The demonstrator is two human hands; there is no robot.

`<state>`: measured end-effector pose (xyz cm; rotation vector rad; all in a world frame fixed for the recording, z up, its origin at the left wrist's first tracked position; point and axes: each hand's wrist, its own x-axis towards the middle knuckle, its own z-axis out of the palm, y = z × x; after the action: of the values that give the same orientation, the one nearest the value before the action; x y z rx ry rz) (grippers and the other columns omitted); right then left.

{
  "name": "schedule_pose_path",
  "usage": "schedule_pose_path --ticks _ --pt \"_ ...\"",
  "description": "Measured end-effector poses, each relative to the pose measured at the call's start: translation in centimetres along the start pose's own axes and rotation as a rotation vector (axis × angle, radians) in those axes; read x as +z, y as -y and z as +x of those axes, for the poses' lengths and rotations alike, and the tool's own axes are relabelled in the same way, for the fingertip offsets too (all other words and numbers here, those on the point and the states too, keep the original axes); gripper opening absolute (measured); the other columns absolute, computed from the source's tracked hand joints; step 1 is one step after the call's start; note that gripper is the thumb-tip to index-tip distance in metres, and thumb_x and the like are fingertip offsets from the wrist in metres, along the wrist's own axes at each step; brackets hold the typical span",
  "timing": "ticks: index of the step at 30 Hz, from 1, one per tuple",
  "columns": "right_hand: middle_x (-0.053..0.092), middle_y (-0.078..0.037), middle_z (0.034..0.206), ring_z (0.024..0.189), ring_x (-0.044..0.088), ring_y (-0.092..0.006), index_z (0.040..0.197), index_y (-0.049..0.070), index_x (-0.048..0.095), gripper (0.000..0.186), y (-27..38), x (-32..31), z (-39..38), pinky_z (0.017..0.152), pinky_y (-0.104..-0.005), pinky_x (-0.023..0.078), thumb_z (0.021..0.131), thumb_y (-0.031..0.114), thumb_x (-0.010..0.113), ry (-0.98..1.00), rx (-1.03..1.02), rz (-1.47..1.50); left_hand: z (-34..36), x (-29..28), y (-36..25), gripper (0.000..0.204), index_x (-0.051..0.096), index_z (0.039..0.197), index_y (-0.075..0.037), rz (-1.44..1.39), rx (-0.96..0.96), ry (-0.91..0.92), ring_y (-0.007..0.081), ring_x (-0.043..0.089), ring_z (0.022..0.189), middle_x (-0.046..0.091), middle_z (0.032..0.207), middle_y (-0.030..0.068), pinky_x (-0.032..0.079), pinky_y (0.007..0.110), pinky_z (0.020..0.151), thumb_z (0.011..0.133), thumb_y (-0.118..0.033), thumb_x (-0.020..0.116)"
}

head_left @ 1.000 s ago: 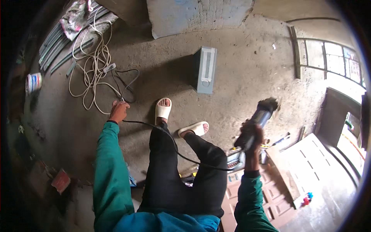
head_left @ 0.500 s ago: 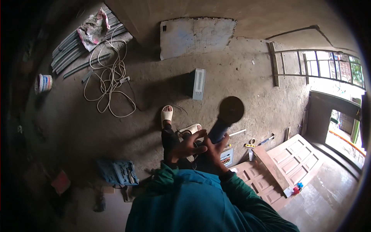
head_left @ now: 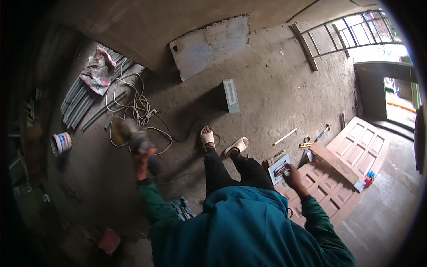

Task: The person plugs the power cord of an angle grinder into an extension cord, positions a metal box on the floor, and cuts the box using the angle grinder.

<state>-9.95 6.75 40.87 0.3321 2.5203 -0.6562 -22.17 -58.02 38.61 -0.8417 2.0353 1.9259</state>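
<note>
My left hand (head_left: 144, 161) grips an angle grinder (head_left: 140, 140) held out over the floor left of my legs; its head is blurred, near a tangle of white extension cord (head_left: 138, 102). My right hand (head_left: 293, 178), fingers loosely apart with nothing visible in them, hangs over or beside a grey electrical panel (head_left: 275, 171); whether it touches is unclear. A grey metal case (head_left: 230, 95) stands on the floor ahead of my sandaled feet.
Metal channels (head_left: 73, 107) under a stained sack (head_left: 97, 71) and a bucket (head_left: 62, 143) lie left. A board (head_left: 209, 46) leans ahead. A ladder (head_left: 313, 46) is far right; wooden doors (head_left: 358, 149), hand tools (head_left: 304, 144) and a blue toolbox (head_left: 182, 207) lie nearby.
The grinder went from my right hand through both hands into my left, which swung out leftward with it. My right hand released it and moved right toward the panel.
</note>
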Motion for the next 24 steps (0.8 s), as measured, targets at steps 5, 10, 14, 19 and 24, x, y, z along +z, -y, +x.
schedule_pose_path --ticks 5,10,14,19,24 --pt "0.066 -0.019 0.097 0.092 0.063 -0.0355 0.104 0.001 0.060 0.043 -13.2 -3.1 -17.6 0.078 -0.0449 0.050 0.072 0.028 0.068 0.267 0.576 -0.118 -1.1 -10.3 -11.1 0.029 0.062 0.093 -0.005 0.203 0.208 -0.178 0.0133 0.056 0.080 0.060 0.089 0.0017 0.045 0.029 0.075 0.071 -0.017 0.076" --pt "0.065 -0.013 0.077 0.071 0.063 -0.0255 0.093 0.001 0.064 0.034 -4.7 -0.3 -25.8 0.066 -0.0473 0.051 0.077 0.030 0.070 0.261 1.294 0.935 -1.5 -21.7 -16.8 0.033 0.058 0.102 -0.004 0.273 0.267 -0.170 0.0149 0.056 0.083 0.060 0.092 0.0036 0.046 0.030 0.074 0.075 -0.015 0.073" --pt "0.065 -0.014 0.080 0.073 0.063 -0.0265 0.094 0.002 0.064 0.035 -2.4 2.4 -29.0 0.066 -0.0475 0.050 0.076 0.032 0.070 0.266 1.120 0.783 0.3 -19.8 -16.2 0.032 0.058 0.105 -0.003 0.207 0.334 -0.143 0.0162 0.058 0.084 0.061 0.093 0.0050 0.048 0.030 0.079 0.078 -0.014 0.072" --pt "0.065 -0.015 0.083 0.077 0.063 -0.0278 0.095 0.003 0.064 0.038 -1.9 4.6 -31.2 0.067 -0.0477 0.050 0.076 0.035 0.070 0.272 0.986 0.548 2.9 -10.4 -13.6 0.026 0.064 0.092 -0.003 0.262 0.339 0.038 0.0133 0.058 0.078 0.062 0.086 0.0014 0.047 0.028 0.073 0.072 -0.014 0.076" --pt "0.065 -0.015 0.087 0.080 0.063 -0.0290 0.096 0.003 0.064 0.040 -2.0 5.9 -33.9 0.068 -0.0479 0.050 0.076 0.038 0.070 0.321 0.956 0.413 4.3 -2.7 -10.9 0.026 0.065 0.090 -0.005 0.170 0.322 0.184 0.0123 0.060 0.076 0.063 0.084 0.0014 0.047 0.028 0.071 0.070 -0.017 0.077"
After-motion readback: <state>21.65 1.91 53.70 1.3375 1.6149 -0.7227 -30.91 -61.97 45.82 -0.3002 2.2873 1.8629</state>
